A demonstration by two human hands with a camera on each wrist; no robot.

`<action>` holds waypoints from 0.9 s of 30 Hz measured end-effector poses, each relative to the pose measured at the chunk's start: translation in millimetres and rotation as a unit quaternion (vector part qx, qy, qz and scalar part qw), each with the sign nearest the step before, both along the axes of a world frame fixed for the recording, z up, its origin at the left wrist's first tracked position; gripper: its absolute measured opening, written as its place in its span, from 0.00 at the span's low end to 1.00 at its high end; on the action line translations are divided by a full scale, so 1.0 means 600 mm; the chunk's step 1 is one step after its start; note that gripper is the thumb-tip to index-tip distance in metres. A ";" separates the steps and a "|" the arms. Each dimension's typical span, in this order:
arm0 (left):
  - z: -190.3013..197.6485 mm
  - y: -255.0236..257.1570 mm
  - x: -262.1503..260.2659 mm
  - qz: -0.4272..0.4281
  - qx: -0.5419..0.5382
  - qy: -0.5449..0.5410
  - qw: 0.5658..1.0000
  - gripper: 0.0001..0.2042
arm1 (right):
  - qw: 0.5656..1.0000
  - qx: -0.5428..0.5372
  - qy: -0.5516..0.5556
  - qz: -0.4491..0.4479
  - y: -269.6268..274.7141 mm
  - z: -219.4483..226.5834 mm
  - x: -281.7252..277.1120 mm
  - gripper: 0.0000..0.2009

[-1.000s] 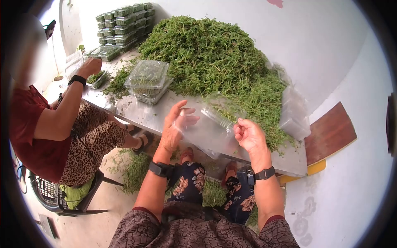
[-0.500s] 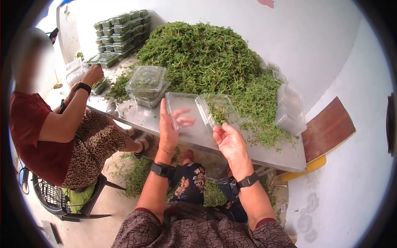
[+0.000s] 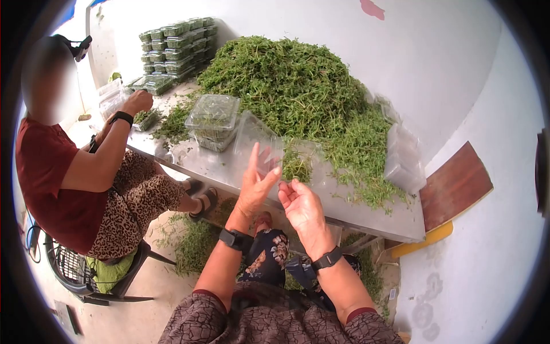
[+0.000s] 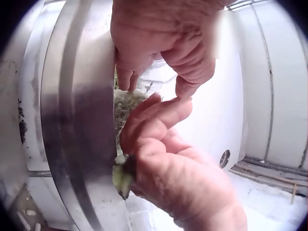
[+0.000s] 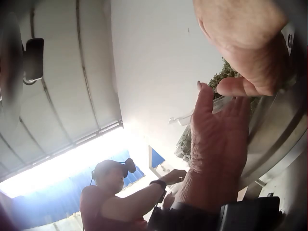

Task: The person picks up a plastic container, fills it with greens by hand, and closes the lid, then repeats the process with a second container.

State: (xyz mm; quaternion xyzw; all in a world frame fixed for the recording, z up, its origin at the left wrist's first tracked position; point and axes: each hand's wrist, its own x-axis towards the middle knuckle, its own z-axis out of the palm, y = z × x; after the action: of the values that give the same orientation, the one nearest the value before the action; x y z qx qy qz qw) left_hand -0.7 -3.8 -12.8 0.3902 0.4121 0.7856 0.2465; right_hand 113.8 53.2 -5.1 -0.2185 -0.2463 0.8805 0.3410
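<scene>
A clear plastic container (image 3: 250, 133) is unfolded over the near part of the metal table (image 3: 378, 221); green herbs show in or through its right half. My left hand (image 3: 256, 184) has straight, spread fingers behind its left half, thumb toward my right hand. With curled fingers, my right hand (image 3: 303, 213) appears to pinch the container's near edge; the exact contact is hidden. In the left wrist view, the left thumb is at the curled fingers of the right hand (image 4: 178, 168). The right wrist view shows the left palm (image 5: 219, 139) below the right hand (image 5: 245, 48).
Behind lies a large herb heap (image 3: 286, 86). Filled boxes (image 3: 215, 117) stand left of the container, with a tall stack (image 3: 177, 46) farther back. Nested empty containers (image 3: 404, 157) stand at right. A seated person (image 3: 74, 166) works at left, beside loose herbs (image 3: 177, 120).
The container and my right hand have moved left, bringing both hands close together. My left hand has shifted slightly right, its fingers still straight. The view has moved a little.
</scene>
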 end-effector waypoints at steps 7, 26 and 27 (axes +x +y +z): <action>-0.019 0.018 -0.012 0.033 -0.021 -0.015 0.999 0.33 | 0.970 0.125 -0.108 0.177 -0.015 0.045 0.043 0.07; -0.012 0.017 0.012 0.208 -0.089 0.182 0.957 0.26 | 0.505 0.768 -0.375 0.122 0.068 0.108 0.022 0.14; -0.015 0.019 0.012 0.218 -0.085 0.178 0.956 0.27 | 0.505 0.767 -0.374 0.125 0.073 0.105 0.021 0.14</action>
State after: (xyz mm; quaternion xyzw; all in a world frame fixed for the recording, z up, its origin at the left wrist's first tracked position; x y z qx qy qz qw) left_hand 6.8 7.8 -21.6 0.4022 0.5896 0.7000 0.0246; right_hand 126.4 96.7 58.0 -0.1477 -0.9551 0.2164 0.1382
